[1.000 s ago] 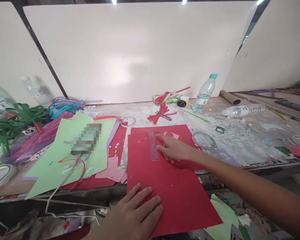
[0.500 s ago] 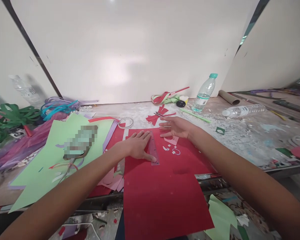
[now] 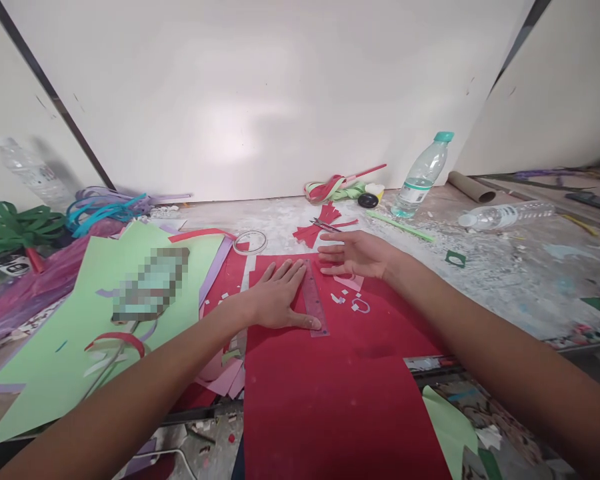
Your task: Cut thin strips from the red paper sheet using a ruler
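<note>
My left hand (image 3: 280, 299) lies flat with its fingers spread on a large red paper sheet (image 3: 340, 413). Its fingertips and thumb press along the left side of a clear ruler (image 3: 314, 303). To the right of the ruler, my right hand (image 3: 357, 257) is open, palm turned inward and fingers apart, with nothing visible in it. Just beyond its fingertips, scissors (image 3: 325, 225) rest by a fringed piece of red paper (image 3: 307, 235); their handles are hard to make out. A pink paper piece (image 3: 351, 283) and small white scraps lie beneath and below the right hand.
A tape roll (image 3: 251, 243) sits beyond my left hand. Green sheets (image 3: 180, 320) bear a blurred phone (image 3: 150, 287) at left. An upright bottle (image 3: 420, 180), a lying bottle (image 3: 505, 215) and a cardboard tube (image 3: 473, 187) are at right. The red sheet overhangs the table's front edge.
The view has shifted slightly, so the side objects sit farther outward. My left hand stays flat by the ruler, and my right hand keeps nearly the same open pose.
</note>
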A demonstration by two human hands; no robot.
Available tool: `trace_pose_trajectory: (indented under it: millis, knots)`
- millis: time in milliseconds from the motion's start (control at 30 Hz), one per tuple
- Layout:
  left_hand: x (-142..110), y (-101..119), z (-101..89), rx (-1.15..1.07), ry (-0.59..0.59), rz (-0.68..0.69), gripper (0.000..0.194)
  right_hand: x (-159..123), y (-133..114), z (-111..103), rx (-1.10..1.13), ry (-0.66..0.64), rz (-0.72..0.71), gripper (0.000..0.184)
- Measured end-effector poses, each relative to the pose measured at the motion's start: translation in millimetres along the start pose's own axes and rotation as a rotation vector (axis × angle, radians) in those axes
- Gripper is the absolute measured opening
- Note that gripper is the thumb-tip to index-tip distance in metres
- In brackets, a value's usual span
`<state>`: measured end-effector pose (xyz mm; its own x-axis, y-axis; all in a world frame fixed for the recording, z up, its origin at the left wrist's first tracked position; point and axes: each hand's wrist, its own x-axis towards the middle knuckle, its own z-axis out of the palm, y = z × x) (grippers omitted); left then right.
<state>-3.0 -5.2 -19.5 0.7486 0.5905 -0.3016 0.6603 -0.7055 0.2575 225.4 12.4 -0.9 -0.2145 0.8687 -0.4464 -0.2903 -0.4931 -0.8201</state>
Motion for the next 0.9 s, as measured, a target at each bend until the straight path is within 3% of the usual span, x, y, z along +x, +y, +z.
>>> trace_pose_trajectory:
  millis: [167,367,500,700,800,900]
  knots:
    - [0,1,1.3,0.005,0.021,-0.001,0.118,-2,7,5,-0.124,-0.003,-0.037,0.024]
    - [-1,0,2.1,-0.004,0.058,0.045,0.115,6,21,8,-0.936,0.187,-0.373,0.036]
    - [-1,-1,6.2,0.009,0.071,0.061,0.112,14,26,6,-1.159,0.277,-0.516,0.031]
    - [-3,2,9.2,0.044,0.088,0.073,0.109,12,22,4,-1.083,0.244,-0.437,0.030]
    - [-4,3,8.2,0.040,0.084,0.060,0.110,5,17,5,-0.781,0.178,-0.286,0.032]
    - [-4,3,7.5,0.033,0.079,0.049,0.111,-3,11,6,-0.485,0.170,-0.223,0.030]
